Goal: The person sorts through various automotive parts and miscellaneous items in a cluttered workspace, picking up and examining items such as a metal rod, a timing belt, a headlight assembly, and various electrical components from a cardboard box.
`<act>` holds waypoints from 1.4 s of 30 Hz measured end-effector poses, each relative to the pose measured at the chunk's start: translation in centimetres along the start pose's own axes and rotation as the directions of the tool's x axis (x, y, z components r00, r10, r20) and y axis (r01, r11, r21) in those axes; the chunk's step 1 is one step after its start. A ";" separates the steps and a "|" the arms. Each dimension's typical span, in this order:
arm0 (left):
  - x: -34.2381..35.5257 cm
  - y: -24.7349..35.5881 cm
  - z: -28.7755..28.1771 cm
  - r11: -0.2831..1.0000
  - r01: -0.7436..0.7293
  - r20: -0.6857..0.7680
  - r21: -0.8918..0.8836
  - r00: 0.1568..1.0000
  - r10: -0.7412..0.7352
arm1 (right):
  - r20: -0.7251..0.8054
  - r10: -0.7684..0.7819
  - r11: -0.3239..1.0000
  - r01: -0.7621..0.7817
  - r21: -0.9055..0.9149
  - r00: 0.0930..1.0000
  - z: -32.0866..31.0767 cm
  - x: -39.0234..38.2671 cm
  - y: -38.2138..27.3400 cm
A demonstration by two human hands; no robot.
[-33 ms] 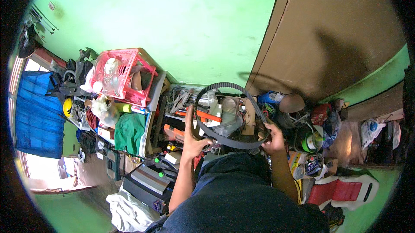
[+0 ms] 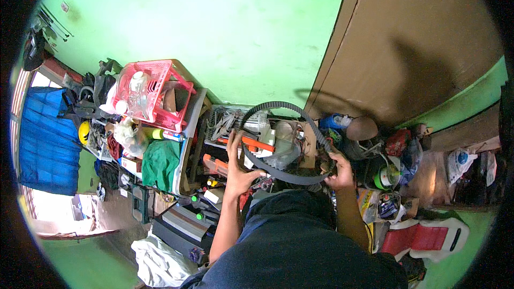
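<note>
Between the two hands, just in front of the dark shirt [image 2: 292, 241], a black toothed belt [image 2: 292, 177] is being held up as a large open loop. Its band is being shown matt and rubbery, with close, even ribs running across the inner face and a smoother outer face being turned toward the camera along the lower curve. The shape is being kept slightly oval, tilted rather than flat. By the right hand [image 2: 341, 174] the band is being gripped narrowly, its right lower side being closed in between thumb and fingers. At the left hand [image 2: 238, 177] thumb and fingers are being spread wide beside the loop's left side; how firmly the belt is being touched there cannot be told.

Through the loop, an orange tool [image 2: 258, 143] is being partly framed, hard and glossy beside clear, crinkled plastic [image 2: 286, 149]. On the left, a pink-red plastic basket [image 2: 170, 124] with slotted sides is being tipped over its contents, and below it a soft green cloth [image 2: 160, 163] is being draped in folds. Behind, a smudged, painted green wall [image 2: 235, 26] is being met by a flat brown panel [image 2: 417, 10], across which a soft shadow is being cast.
</note>
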State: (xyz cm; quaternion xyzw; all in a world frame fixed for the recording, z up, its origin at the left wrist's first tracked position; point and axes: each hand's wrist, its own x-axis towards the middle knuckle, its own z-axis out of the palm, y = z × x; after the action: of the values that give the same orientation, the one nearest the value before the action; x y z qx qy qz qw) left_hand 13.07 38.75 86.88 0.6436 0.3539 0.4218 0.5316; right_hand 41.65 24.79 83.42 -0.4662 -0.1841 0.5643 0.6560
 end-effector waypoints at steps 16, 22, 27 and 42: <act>0.4 3.7 0.6 0.999 0.037 -0.217 -0.017 0.975 -0.040 | -0.209 -0.282 0.899 0.182 -0.398 0.936 -2.5 1.9 -0.8; 0.7 4.3 0.1 0.987 0.007 -0.223 -0.163 0.974 -0.044 | 0.067 -0.368 0.895 0.373 -0.243 0.927 -1.2 0.8 -2.9; 0.2 4.4 -0.2 0.943 0.076 -0.188 -0.324 0.972 -0.143 | 0.167 -0.316 0.922 0.343 -0.178 0.934 1.6 -0.2 -5.8; 1.0 2.8 0.8 0.894 -0.099 -0.395 -0.436 0.914 -0.091 | -0.007 -0.464 0.877 0.458 -0.141 0.886 1.6 0.2 -5.4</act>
State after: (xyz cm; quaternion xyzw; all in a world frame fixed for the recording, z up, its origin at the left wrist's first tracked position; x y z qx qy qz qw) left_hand 14.20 38.82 89.77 0.4033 0.3482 0.6169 0.5792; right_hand 43.55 25.98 88.53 -0.4637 -0.3143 0.3684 0.7419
